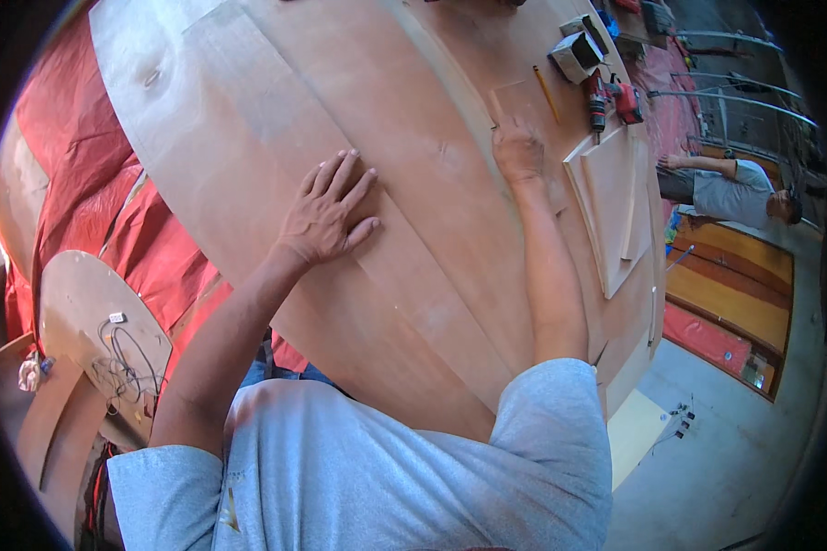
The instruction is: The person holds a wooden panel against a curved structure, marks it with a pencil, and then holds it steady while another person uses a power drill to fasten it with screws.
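Head view: left hand at ten o'clock, fingers spread flat on a long wooden strip running from eleven to five across the counter, apparently to steady it. Right hand at one o'clock curls at a small wooden piece; I cannot tell whether it grips. Red drill lies toward half past one, presumably for easy reach.

With my right hand on the counter as the clock's centre, a pencil lies at one o'clock, a box beyond it, a drill at two, stacked boards at four. My left hand rests between eight and nine. Off the counter, at eight, a cable lies on a rounded board.
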Available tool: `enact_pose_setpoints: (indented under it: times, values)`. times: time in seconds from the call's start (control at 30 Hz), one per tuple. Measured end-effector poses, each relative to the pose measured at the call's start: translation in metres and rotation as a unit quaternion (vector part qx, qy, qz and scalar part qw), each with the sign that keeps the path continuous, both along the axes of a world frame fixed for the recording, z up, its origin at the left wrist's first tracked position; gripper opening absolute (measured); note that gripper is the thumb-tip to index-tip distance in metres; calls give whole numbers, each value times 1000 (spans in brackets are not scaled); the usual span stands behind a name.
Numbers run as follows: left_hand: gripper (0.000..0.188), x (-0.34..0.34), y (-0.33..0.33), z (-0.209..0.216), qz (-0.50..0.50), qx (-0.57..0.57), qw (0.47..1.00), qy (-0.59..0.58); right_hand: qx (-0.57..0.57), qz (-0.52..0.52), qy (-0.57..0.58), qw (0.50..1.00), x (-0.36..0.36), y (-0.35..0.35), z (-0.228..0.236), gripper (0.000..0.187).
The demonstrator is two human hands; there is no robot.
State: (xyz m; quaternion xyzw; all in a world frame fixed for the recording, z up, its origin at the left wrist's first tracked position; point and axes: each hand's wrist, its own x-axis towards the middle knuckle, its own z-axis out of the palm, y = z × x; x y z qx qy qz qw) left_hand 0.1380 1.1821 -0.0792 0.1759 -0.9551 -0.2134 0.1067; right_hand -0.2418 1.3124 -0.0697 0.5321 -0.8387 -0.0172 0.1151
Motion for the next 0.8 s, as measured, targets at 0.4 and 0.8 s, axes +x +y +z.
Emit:
enact_pose_setpoints:
  times: [0.4,0.8]
  values:
    - [72,-2,0,-1,3,1,1000,5,-163,-108,-23,980,7,1,-34,13]
    - [71,-2,0,0,2,2,1000,10,-206,-164,48,964,14,-3,-40,34]
